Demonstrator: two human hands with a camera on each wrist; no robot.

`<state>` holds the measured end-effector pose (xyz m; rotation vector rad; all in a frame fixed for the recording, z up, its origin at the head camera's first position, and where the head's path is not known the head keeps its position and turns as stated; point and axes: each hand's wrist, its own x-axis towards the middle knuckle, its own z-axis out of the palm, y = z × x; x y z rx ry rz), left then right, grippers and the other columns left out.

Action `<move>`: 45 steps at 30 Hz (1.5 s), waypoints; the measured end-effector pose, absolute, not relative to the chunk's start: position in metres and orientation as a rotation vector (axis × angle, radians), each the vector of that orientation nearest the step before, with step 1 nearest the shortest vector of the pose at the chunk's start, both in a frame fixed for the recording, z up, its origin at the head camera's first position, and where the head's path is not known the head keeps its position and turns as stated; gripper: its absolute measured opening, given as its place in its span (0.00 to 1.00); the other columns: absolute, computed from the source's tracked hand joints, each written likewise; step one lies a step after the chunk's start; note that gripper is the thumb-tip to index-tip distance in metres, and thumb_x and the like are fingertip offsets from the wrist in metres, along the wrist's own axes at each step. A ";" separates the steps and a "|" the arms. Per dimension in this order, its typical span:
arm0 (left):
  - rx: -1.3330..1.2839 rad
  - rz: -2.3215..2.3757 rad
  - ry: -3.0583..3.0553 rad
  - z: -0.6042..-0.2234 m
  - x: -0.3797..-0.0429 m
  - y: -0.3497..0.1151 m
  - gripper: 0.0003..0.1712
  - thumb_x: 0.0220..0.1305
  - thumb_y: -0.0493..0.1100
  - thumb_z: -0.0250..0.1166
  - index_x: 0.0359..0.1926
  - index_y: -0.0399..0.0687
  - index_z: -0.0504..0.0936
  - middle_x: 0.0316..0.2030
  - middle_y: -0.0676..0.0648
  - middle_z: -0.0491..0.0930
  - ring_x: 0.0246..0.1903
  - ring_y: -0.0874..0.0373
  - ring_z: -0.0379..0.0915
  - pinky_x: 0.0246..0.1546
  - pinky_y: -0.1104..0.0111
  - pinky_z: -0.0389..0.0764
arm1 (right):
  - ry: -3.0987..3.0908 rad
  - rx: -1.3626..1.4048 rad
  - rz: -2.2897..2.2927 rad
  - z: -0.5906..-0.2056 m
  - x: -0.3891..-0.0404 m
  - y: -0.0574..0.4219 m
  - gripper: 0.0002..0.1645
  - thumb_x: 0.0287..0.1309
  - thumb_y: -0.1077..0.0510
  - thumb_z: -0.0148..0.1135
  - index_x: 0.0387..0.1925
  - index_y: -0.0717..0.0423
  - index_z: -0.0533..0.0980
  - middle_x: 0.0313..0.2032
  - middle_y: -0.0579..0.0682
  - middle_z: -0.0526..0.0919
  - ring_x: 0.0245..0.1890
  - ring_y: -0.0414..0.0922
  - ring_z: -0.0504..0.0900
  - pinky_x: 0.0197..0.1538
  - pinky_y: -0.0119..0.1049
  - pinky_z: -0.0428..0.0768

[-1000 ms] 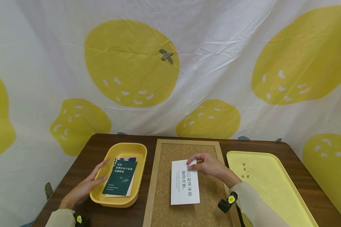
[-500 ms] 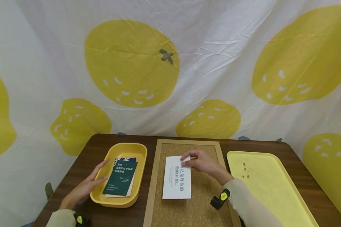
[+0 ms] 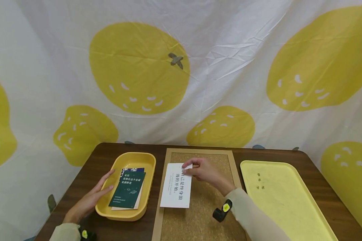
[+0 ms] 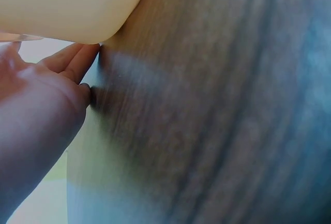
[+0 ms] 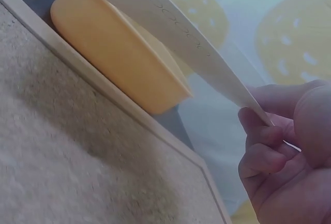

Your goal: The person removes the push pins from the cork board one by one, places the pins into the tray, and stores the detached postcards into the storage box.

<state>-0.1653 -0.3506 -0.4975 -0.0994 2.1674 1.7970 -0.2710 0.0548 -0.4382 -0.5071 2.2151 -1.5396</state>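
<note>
My right hand [image 3: 203, 172] pinches the top right corner of a white postcard [image 3: 175, 192] with Chinese lettering between thumb and fingers. The card hangs tilted above the left part of a wood-framed corkboard [image 3: 205, 217]; its shadow falls on the cork in the right wrist view. My left hand [image 3: 88, 201] rests along the left side of a yellow plastic basin [image 3: 151, 174], its fingers fairly straight and the thumb reaching over the rim. In the left wrist view the left fingers [image 4: 83, 61] show against the basin's underside. A dark green card [image 3: 128, 190] lies uppermost in the basin.
Under the green card, a blue card [image 3: 134, 169] and a pale pink card [image 3: 137, 201] peek out. A light yellow tray [image 3: 289, 201] right of the corkboard holds several small metal pieces [image 3: 259, 182]. A lemon-print curtain [image 3: 223, 73] hangs behind the brown table [image 3: 84, 170].
My right hand has carried the white postcard leftward over the corkboard, toward the basin. The left hand and the basin have stayed in place.
</note>
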 end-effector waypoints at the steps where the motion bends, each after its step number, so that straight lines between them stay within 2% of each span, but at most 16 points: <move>1: -0.096 1.797 2.167 -0.498 -0.165 -0.351 0.37 0.70 0.52 0.49 0.72 0.71 0.38 0.72 0.44 0.27 0.67 0.41 0.37 0.62 0.49 0.56 | 2.216 -0.501 -1.547 -0.439 -0.271 0.052 0.13 0.49 0.52 0.70 0.38 0.50 0.81 0.24 0.46 0.82 0.12 0.36 0.58 0.16 0.28 0.59; 9: -0.128 1.799 2.182 -0.500 -0.164 -0.352 0.37 0.70 0.53 0.49 0.72 0.70 0.39 0.73 0.46 0.26 0.69 0.42 0.34 0.65 0.45 0.51 | 2.187 -0.518 -1.662 -0.444 -0.269 0.028 0.13 0.50 0.56 0.69 0.38 0.57 0.80 0.23 0.45 0.80 0.11 0.36 0.58 0.15 0.28 0.58; 15: -0.105 1.797 2.186 -0.501 -0.164 -0.353 0.38 0.70 0.51 0.49 0.72 0.71 0.38 0.72 0.44 0.27 0.67 0.42 0.37 0.61 0.52 0.59 | 2.187 -0.513 -1.655 -0.444 -0.268 0.013 0.11 0.50 0.57 0.69 0.38 0.54 0.81 0.24 0.45 0.81 0.12 0.36 0.60 0.16 0.28 0.60; 24: -0.117 1.799 2.170 -0.503 -0.164 -0.351 0.38 0.69 0.51 0.51 0.72 0.72 0.39 0.72 0.45 0.27 0.67 0.42 0.37 0.62 0.50 0.58 | 2.209 -0.510 -1.622 -0.445 -0.266 0.000 0.10 0.50 0.57 0.68 0.37 0.53 0.81 0.28 0.46 0.81 0.16 0.37 0.66 0.19 0.27 0.64; 30: -0.124 1.805 2.168 -0.502 -0.165 -0.350 0.39 0.69 0.51 0.51 0.72 0.71 0.39 0.72 0.46 0.27 0.68 0.41 0.36 0.63 0.46 0.55 | 2.229 -0.517 -1.609 -0.447 -0.265 -0.009 0.09 0.50 0.56 0.68 0.36 0.51 0.82 0.31 0.46 0.82 0.23 0.40 0.73 0.23 0.28 0.66; 35: -0.148 1.804 2.165 -0.501 -0.164 -0.351 0.38 0.69 0.51 0.52 0.71 0.73 0.40 0.72 0.46 0.27 0.68 0.41 0.36 0.63 0.45 0.54 | 2.259 -0.508 -1.620 -0.446 -0.264 -0.017 0.08 0.50 0.55 0.68 0.35 0.49 0.82 0.30 0.46 0.83 0.22 0.41 0.73 0.21 0.29 0.66; 42: -0.073 1.822 2.159 -0.498 -0.163 -0.350 0.38 0.70 0.50 0.50 0.72 0.70 0.39 0.72 0.46 0.28 0.66 0.42 0.38 0.58 0.56 0.64 | 2.273 -0.524 -1.650 -0.447 -0.264 -0.025 0.07 0.51 0.56 0.68 0.35 0.50 0.82 0.35 0.47 0.80 0.26 0.45 0.74 0.22 0.29 0.69; 45: -0.075 1.810 2.169 -0.498 -0.163 -0.350 0.38 0.70 0.50 0.50 0.72 0.70 0.39 0.72 0.46 0.27 0.67 0.42 0.37 0.59 0.53 0.62 | 2.280 -0.493 -1.634 -0.447 -0.264 -0.028 0.07 0.52 0.55 0.68 0.35 0.48 0.82 0.35 0.47 0.80 0.26 0.45 0.74 0.23 0.30 0.69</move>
